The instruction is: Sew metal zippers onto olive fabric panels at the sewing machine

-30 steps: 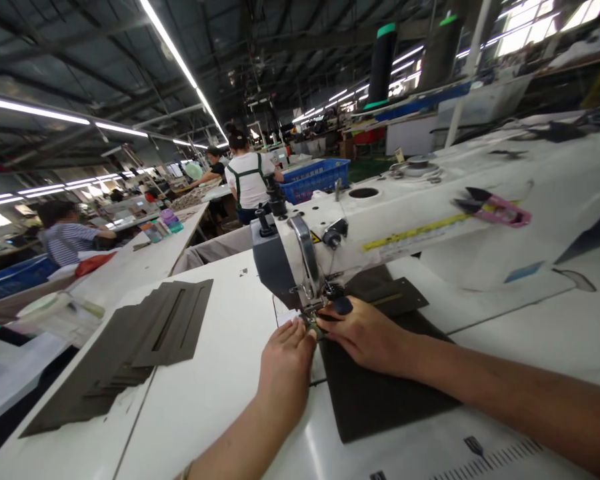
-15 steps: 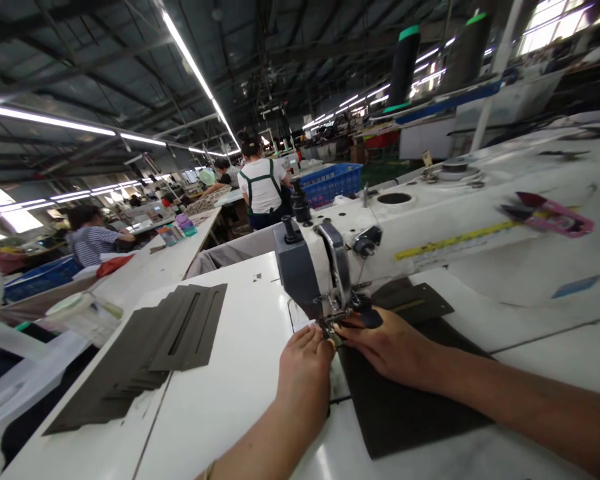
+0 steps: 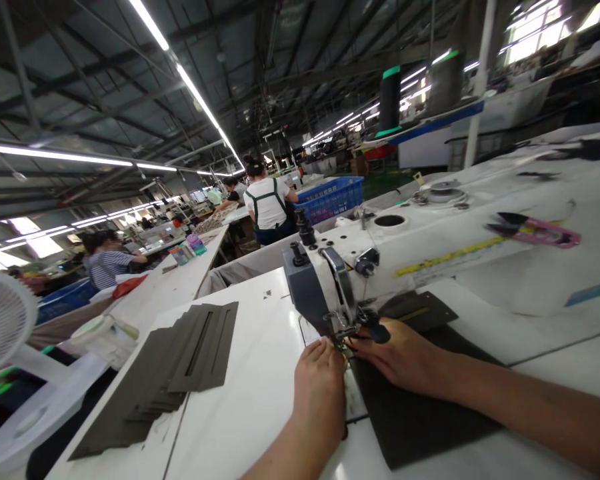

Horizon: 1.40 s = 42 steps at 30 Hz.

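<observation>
In the head view, with the needle area taken as the centre of a clock dial, a white fan (image 3: 3,323) is seen at nine o'clock. Between eight and nine, a fanned stack of dark panels (image 3: 157,373), the top ones slotted, is spread on the white tabletop (image 3: 250,373). At eleven, a person in a white top with dark straps (image 3: 269,205) is seen from behind. The left hand (image 3: 321,377) is placed at seven, its fingers bent and bunched beside the needle area of the sewing machine (image 3: 310,293); whether anything is pinched cannot be told. Between three and four, the right hand (image 3: 410,357) is laid over a dark panel (image 3: 420,423), its fingers pointed toward the needle and its fingertips partly hidden; its grip cannot be told. The panel is spread mainly between four and five, partly covered by the forearm. At two, pink-handled snips (image 3: 543,232) are rested on the machine's arm beside a yellow tape measure (image 3: 443,257).
</observation>
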Each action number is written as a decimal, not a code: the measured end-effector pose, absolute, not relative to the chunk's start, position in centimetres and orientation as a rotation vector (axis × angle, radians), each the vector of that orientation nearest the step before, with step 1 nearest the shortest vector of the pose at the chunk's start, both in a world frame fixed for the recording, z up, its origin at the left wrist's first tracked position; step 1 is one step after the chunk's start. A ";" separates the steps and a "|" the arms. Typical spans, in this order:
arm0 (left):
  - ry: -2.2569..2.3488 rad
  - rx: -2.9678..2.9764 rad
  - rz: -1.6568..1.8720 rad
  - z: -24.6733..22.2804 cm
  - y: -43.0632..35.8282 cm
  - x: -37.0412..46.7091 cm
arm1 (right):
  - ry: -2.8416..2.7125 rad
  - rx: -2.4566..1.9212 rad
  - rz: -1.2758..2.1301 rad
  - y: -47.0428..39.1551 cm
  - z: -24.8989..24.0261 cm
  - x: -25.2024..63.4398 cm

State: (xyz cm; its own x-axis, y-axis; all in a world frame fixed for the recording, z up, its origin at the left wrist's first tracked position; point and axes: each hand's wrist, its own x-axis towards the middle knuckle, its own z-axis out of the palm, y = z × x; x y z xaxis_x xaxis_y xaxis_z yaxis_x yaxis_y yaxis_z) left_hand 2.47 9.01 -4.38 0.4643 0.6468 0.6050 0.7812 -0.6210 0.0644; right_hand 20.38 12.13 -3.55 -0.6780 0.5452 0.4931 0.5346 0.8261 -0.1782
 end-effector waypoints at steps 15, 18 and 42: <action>-1.242 -2.503 -0.874 -4.3 8.8 2.2 | -2.351 -0.729 0.035 12.1 -4.3 20.4; -1.244 -2.521 -0.880 -4.3 8.6 2.1 | -2.325 -0.768 0.020 11.8 -4.4 20.4; -2.122 -2.479 -1.213 -3.6 -1.0 5.4 | -2.256 -0.904 -0.565 1.0 -9.1 23.7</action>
State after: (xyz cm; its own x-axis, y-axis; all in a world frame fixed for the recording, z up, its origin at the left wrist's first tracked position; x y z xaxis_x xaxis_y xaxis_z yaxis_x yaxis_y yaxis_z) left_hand 5.43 -0.98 -3.62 0.0422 0.9594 0.2789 0.7273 -0.2209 0.6498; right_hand 23.74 1.04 -9.10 -0.5623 0.4526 0.6921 0.7253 0.6719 0.1499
